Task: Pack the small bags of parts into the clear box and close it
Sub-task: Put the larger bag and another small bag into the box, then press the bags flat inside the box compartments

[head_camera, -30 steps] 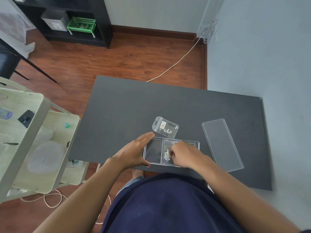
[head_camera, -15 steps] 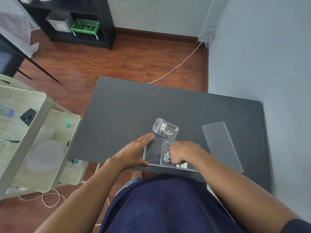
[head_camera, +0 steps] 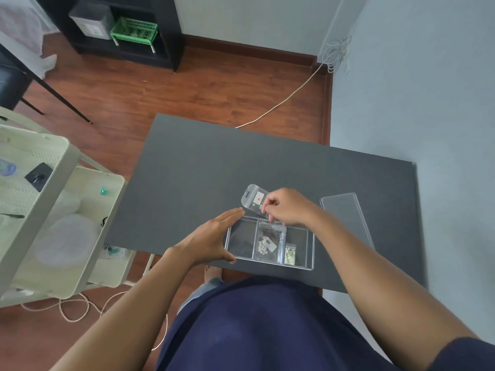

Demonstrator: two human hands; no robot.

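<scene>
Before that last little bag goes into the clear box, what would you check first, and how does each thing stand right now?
1. Box steadied: ok. The left hand rests against the clear box at its left wall.
2. Grip on the loose bag: cannot tell. The right hand has its fingertips at the bag's edge.
3. Free compartment: ok. The left one looks empty.
4. Bags already packed: ok. The middle bag and the small bag lie inside.
5. Lid within reach: ok. It lies flat on the table, right of the box.

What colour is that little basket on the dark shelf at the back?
Green, with a slatted, grid-like side: the basket sits on the black shelf unit, seen in the head view.
</scene>
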